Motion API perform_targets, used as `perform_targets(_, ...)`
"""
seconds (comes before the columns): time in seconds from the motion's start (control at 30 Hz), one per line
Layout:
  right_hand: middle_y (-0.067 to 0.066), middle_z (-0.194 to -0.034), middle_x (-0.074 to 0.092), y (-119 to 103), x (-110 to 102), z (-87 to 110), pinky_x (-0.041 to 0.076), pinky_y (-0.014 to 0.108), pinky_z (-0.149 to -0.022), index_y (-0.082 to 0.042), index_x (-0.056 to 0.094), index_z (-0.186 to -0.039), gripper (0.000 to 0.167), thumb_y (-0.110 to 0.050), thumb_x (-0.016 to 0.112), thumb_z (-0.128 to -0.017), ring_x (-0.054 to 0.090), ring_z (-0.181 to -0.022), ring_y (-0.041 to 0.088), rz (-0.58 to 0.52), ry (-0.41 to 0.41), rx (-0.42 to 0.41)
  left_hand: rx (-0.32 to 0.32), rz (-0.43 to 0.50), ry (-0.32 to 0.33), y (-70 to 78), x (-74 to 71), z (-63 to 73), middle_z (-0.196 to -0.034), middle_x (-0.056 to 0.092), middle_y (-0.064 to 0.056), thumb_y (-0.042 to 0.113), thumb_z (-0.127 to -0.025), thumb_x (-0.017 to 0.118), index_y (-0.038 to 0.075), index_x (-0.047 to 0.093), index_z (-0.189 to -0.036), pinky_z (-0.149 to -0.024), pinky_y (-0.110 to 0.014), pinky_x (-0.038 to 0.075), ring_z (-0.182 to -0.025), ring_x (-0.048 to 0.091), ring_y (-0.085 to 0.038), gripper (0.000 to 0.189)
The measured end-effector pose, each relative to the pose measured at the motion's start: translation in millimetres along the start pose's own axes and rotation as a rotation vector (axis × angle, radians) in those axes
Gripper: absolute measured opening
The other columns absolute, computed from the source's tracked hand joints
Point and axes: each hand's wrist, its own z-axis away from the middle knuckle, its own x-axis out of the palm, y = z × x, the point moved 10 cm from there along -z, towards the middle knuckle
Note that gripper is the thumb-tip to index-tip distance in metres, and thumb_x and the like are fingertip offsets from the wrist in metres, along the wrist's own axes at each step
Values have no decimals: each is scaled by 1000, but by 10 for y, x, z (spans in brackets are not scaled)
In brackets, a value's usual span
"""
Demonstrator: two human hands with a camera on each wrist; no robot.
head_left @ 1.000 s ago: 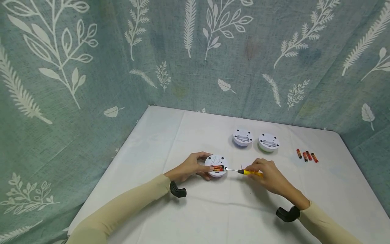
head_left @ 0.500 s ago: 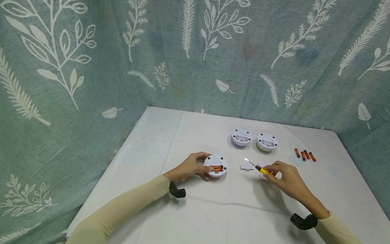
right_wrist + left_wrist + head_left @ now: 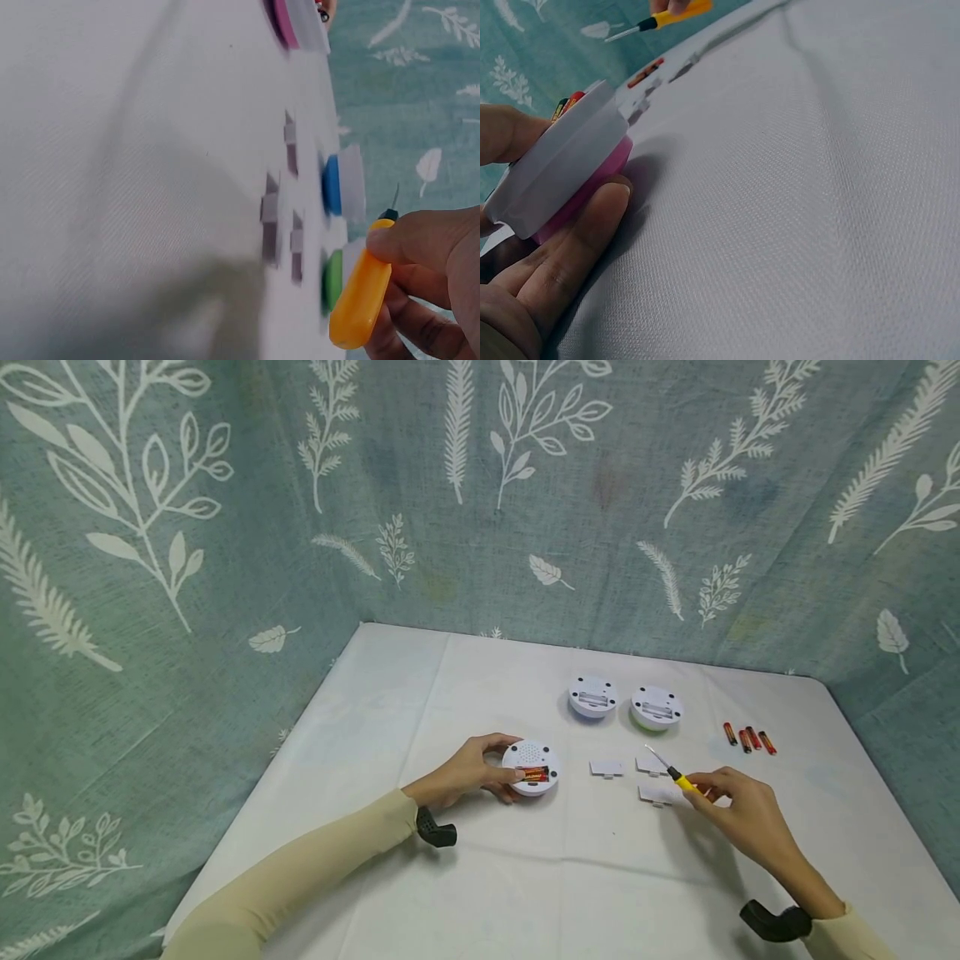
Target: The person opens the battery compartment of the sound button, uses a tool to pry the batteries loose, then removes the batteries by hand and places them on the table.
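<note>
My left hand [image 3: 480,768] grips a round white device [image 3: 532,753] with a pink underside, its back turned up. Two red batteries [image 3: 534,773] lie in its open compartment, with the thumb over their left end. In the left wrist view, the fingers [image 3: 592,217] curl under the pink part of the device [image 3: 570,157]. My right hand [image 3: 750,814] pinches a screwdriver [image 3: 678,777] with a yellow handle, raised above the table, its tip pointing up and left. The right wrist view shows the yellow handle [image 3: 364,300] between thumb and fingers.
Three white battery covers, one a cover [image 3: 607,768] on the left, lie on the white cloth below two similar devices, one blue-edged device [image 3: 592,697] and one green-edged device [image 3: 656,707]. Several loose batteries [image 3: 750,739] lie at the right. A patterned curtain [image 3: 465,527] stands behind the table.
My right hand has drawn the screwdriver away from the device's edge, to the right, uncovering the three covers on the cloth. The left hand keeps its hold on the device.
</note>
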Motion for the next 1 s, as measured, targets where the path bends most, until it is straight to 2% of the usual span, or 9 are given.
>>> perform_targets(0.23,5,-86,69,280,-28,131,41,29,-56,1,77,-110,29,-16,83,-87,64,-77,25,44,-16,144,-13,-2,7,-12,-29,-15,-134,51,-18,14,-88,85,13,53,-146,-75,-50,62,-81,73,-40,66)
perform_targets(0.5,7,-84,69,475,-81,274,39,29,-55,4,77,-110,30,-15,82,-87,63,-73,23,43,25,216,-10,-15,6,18,-41,-19,-135,51,-18,16,-88,85,14,52,-147,-76,-50,61,-81,73,-39,68)
perform_targets(0.67,6,-81,67,603,-23,366,37,29,-54,6,75,-111,31,-15,79,-88,54,-70,19,34,-16,314,-12,-16,6,-2,-38,-30,-135,51,-17,16,-87,85,14,52,-147,-76,-50,61,-82,74,-40,68)
perform_targets(0.8,12,-83,71,666,8,415,42,31,-58,9,74,-110,33,-15,80,-88,59,-73,24,34,-33,368,-10,-9,2,-17,-33,-23,-135,51,-17,16,-88,85,13,51,-148,-77,-50,61,-81,74,-41,68)
perform_targets(0.9,18,-87,72,741,31,445,44,32,-59,12,72,-111,38,-18,80,-89,62,-78,28,32,-45,440,-9,-7,-1,-10,-31,-16,-135,51,-17,16,-89,84,13,51,-148,-77,-50,61,-81,74,-40,69)
perform_targets(1.0,18,-86,71,822,63,488,43,32,-58,13,70,-114,41,-20,79,-90,59,-76,28,25,-57,521,-14,-8,0,-10,-32,-18,-136,51,-17,17,-88,85,14,51,-148,-77,-50,61,-81,74,-39,69)
